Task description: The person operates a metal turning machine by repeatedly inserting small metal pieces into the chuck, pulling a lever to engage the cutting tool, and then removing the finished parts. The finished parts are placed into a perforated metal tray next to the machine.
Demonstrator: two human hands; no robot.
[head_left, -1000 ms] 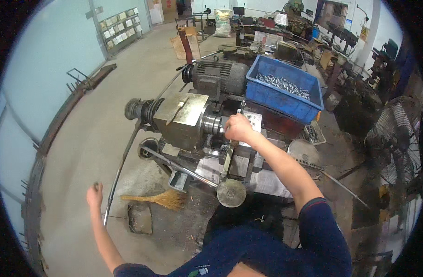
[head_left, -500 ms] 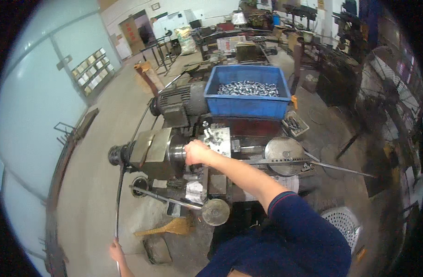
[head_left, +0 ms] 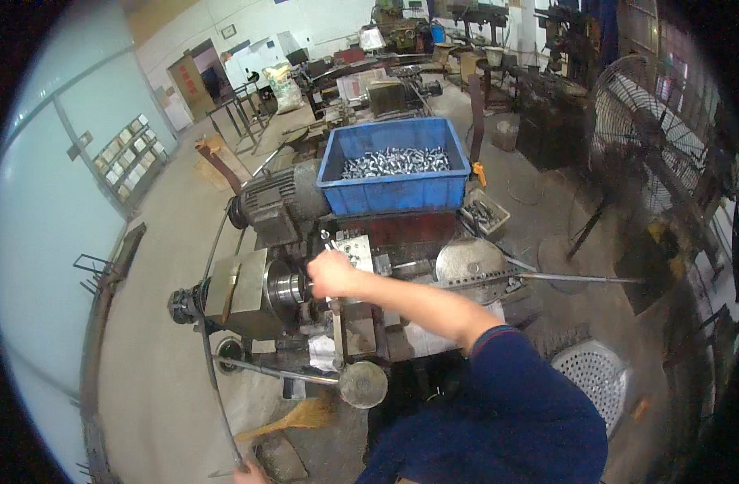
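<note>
At the lower edge my left hand (head_left: 250,474), partly cut off, is wrapped round the end of a long metal lever (head_left: 222,403). That lever runs up to the left end of the lathe headstock (head_left: 242,292). My right hand (head_left: 331,274) is closed just right of the round steel chuck (head_left: 285,288), in front of a light metal block (head_left: 356,252). Whatever its fingers hold is hidden. A small shiny metal part (head_left: 327,236) stands upright just behind this hand.
Behind the lathe is a blue bin (head_left: 394,194) of small shiny metal parts, with a motor (head_left: 273,206) to its left. A round disc (head_left: 469,262) and a long bar (head_left: 583,277) lie right. Nearby are a broom (head_left: 305,415), perforated stool seat (head_left: 591,375) and fan (head_left: 628,121).
My right hand has drawn back slightly from the chuck. My left hand has swung the lever's lower end to the right and nearer me. The whole view has shifted a little.
</note>
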